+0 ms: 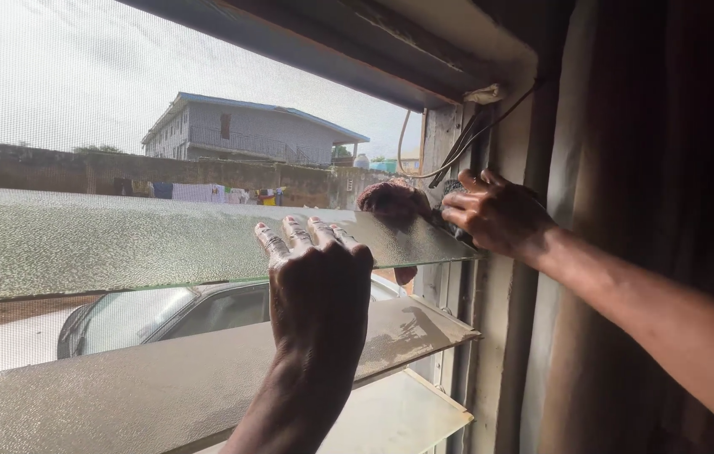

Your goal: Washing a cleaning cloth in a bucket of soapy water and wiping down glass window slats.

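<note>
Slats: three frosted glass slats are counted in the window; the top slat (121,240) is tilted nearly flat, the middle slat (147,378) lies below it, the bottom slat (399,416) lowest.
Hands: two are seen.
Left hand (319,286): laid flat, fingers spread, on the near edge of the top slat; nothing is gripped.
Cloth (395,206): one reddish cloth is seen on the top slat's right end.
Right hand (496,214): held at the top slat's right end by the frame (500,336), fingers curled; the cloth is touched, though whether it is gripped cannot be told.
</note>
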